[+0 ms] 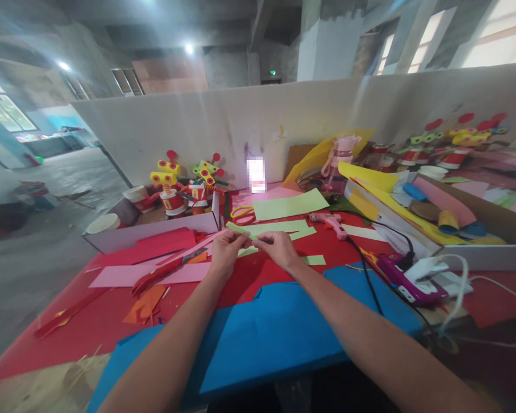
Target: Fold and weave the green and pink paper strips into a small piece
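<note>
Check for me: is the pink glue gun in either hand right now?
No. The glue gun lies on the red table, apart from both hands; the left hand and right hand pinch a green paper strip.

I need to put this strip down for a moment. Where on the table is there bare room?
The blue sheet under your forearms is bare and widest. Red tabletop shows at the near left, bordered by orange scraps and the pink sheet. It is crowded beyond both hands among the green strips, and to the right around the glue gun and cables.
</note>
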A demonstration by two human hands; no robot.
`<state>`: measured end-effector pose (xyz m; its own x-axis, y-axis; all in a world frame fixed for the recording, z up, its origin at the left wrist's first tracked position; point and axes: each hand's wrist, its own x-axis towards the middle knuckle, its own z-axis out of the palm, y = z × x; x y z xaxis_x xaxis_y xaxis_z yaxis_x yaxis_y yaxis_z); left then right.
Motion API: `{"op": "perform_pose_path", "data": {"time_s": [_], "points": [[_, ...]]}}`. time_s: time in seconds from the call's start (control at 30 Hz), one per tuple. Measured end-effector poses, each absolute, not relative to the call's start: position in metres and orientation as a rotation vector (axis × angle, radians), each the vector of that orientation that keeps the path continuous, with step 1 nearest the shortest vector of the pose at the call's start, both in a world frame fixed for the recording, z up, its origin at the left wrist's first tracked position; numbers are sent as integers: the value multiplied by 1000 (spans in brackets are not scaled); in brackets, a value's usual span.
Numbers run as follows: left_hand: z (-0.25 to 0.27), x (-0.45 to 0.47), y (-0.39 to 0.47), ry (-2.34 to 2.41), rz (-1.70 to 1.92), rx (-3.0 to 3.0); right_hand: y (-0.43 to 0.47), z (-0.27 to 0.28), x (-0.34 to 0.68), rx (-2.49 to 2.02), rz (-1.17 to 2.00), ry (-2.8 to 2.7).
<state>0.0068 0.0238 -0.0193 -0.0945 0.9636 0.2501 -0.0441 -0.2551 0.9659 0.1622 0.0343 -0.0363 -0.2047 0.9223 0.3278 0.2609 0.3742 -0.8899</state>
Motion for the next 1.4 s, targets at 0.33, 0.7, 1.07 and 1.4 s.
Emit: {"op": "perform_pose_path", "data": {"time_s": [0.33, 0.7, 1.07, 1.4], "points": [[-18, 1, 26, 1128, 1530, 1244, 40, -46, 165, -1049, 1175, -1553], [-27, -3, 30, 1123, 1305, 1231, 36, -43, 166, -1012, 1366, -1509], [-12, -32, 41, 1075, 1691, 963, 32, -40, 163, -1036, 1397, -1449], [-24, 1, 28, 1161, 1327, 1352, 36, -40, 164, -1070, 929, -1677]]}}
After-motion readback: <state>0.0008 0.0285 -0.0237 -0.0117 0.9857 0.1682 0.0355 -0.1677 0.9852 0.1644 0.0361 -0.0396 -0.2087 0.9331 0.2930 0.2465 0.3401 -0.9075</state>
